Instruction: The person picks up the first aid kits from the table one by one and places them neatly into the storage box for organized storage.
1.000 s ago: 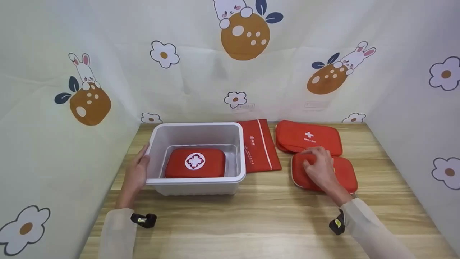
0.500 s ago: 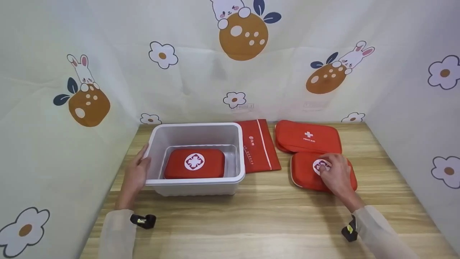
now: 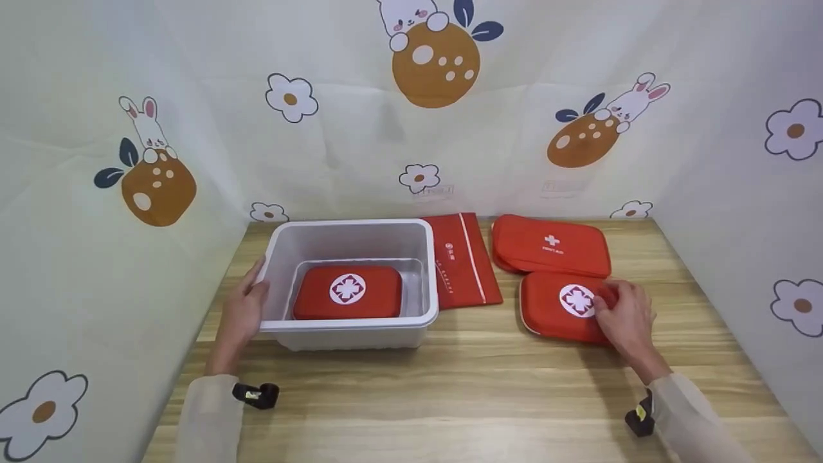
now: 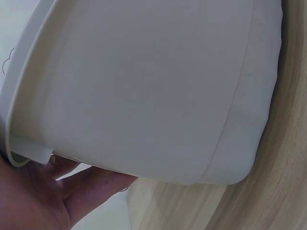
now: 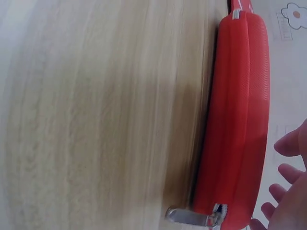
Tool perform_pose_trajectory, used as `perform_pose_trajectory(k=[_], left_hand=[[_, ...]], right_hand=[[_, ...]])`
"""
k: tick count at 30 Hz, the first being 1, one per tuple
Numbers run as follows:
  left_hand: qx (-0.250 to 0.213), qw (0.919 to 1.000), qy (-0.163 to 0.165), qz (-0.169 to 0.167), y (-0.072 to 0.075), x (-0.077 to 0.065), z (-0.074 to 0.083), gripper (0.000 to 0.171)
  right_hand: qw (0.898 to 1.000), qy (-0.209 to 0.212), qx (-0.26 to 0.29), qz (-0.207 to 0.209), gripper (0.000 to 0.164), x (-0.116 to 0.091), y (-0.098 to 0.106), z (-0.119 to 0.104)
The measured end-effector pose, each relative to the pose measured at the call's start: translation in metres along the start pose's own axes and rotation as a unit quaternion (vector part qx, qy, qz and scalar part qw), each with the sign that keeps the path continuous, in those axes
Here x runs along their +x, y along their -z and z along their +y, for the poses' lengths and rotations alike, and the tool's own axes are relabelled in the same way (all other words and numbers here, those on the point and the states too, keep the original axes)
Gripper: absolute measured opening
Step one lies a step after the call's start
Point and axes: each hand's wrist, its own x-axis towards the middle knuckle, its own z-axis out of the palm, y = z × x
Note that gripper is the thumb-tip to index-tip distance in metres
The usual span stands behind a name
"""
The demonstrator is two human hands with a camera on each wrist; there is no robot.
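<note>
My left hand (image 3: 242,310) grips the left side of a pale plastic tub (image 3: 350,324); in the left wrist view, fingers (image 4: 96,191) lie along its outer wall below the rim. Inside the tub lies a red first aid case (image 3: 382,299) with a white round cross emblem. On the right, my right hand (image 3: 629,321) hovers at the right end of a similar red first aid case (image 3: 545,302), covering that end. The right wrist view shows loosely bent fingers (image 5: 290,143) beside the case's top, and a metal zip pull (image 5: 189,216) at its near corner.
Behind the right case lies a flatter red first aid pouch (image 3: 521,241) with a white cross. A red flat packet (image 3: 466,270) rests between tub and pouch, partly behind the tub. Patterned fabric walls (image 3: 360,154) enclose the wooden table (image 3: 463,399) at back and sides.
My right hand has moved rightward across the front case, from its left part to its right end, uncovering the emblem. The left hand and tub stay in place.
</note>
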Motion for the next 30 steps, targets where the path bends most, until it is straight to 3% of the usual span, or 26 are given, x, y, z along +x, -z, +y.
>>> perform_pose_trajectory(k=[10,17,23,30], left_hand=[[0.006,1.0000,0.005,-0.001,0.001,0.001,0.000,0.054],[0.007,0.9997,0.019,-0.010,0.000,0.000,0.001,0.053],[0.006,1.0000,0.006,0.001,0.000,-0.001,0.001,0.053],[0.008,0.9999,0.010,-0.001,-0.001,-0.002,0.000,0.054]], right_hand=[[0.994,-0.089,0.007,-0.058,0.069,0.004,0.003,0.012],[0.988,-0.123,0.026,-0.088,0.087,0.009,0.009,0.019],[0.974,-0.183,0.050,-0.128,0.100,0.013,0.015,0.022],[0.955,-0.226,0.033,-0.188,0.114,0.016,0.021,0.028]])
